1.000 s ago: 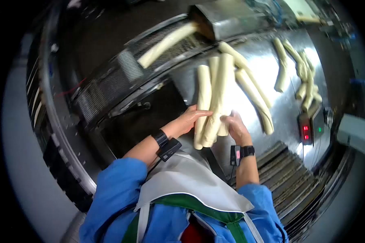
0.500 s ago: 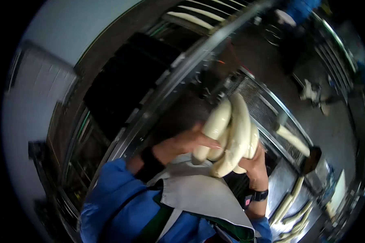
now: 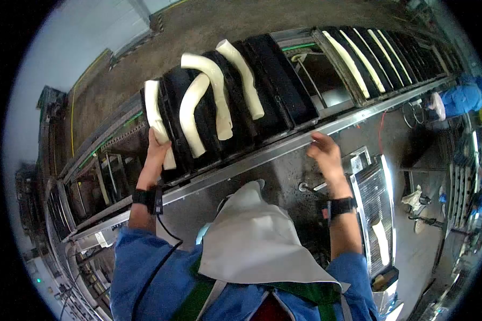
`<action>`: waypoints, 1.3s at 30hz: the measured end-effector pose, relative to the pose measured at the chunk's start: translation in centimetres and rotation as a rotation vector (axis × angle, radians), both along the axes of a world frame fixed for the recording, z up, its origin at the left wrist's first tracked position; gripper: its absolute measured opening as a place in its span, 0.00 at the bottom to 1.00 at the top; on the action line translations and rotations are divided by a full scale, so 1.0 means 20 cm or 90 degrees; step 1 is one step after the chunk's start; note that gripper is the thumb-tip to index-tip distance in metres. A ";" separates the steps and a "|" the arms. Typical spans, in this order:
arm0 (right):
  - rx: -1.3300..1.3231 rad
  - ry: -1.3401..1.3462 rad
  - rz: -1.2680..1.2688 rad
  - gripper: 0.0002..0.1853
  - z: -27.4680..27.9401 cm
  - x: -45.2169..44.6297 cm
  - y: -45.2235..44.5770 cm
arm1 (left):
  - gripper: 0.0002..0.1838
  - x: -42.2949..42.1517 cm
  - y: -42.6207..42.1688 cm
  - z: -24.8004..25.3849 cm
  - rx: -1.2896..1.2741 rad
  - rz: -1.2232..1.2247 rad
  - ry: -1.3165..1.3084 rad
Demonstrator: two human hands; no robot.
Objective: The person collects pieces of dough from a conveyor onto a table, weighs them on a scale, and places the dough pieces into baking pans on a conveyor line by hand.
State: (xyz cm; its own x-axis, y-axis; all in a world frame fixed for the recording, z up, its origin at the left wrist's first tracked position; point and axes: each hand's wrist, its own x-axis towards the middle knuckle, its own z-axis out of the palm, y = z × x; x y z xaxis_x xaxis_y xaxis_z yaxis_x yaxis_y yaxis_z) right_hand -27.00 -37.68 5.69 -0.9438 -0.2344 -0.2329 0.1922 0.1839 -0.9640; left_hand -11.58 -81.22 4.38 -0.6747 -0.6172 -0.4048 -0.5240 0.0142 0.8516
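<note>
My left hand (image 3: 156, 152) is closed around the lower part of a smooth, cream-white log (image 3: 152, 101), which lies on the leftmost part of the black trays. To its right lie a curved cream-white log (image 3: 187, 115), a hooked log (image 3: 218, 88) that partly overlaps it, and a slightly bent log (image 3: 244, 77). What the logs are made of I cannot tell. My right hand (image 3: 326, 154) hovers just on the near side of the metal rail (image 3: 241, 165), fingers loosely bent and apart, holding nothing.
A black tray (image 3: 289, 80) sits right of the logs. Further right, several thin pale strips (image 3: 346, 61) lie in dark slots. At lower right, a mesh-topped stand (image 3: 372, 195) carries another pale log (image 3: 380, 243). A person in blue (image 3: 463, 99) is at the far right.
The bundle of logs held between both hands has been laid onto the black trays. My right hand has let go, while my left is on one log. The view has turned toward the trays.
</note>
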 end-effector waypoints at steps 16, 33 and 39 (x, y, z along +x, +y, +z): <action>1.041 -0.133 -0.094 0.38 -0.49 0.53 1.64 | 0.34 0.09 0.37 -0.18 -0.250 -0.012 -0.211; -0.129 0.232 -0.297 0.33 0.80 0.26 1.21 | 0.27 -0.86 0.12 0.00 -0.566 -0.181 -0.074; -0.231 0.160 -0.318 0.32 0.90 0.06 0.38 | 0.28 -0.55 0.10 0.06 -0.515 0.238 0.270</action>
State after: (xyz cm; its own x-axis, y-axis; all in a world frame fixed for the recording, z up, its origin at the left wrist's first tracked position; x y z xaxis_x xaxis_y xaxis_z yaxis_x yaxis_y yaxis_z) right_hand -25.72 -30.11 23.74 -0.9747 0.2226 0.0201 -0.0689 -0.2136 -0.9745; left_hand -22.60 -79.20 5.57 -0.3716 -0.8042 0.4638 -0.2661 0.5709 0.7767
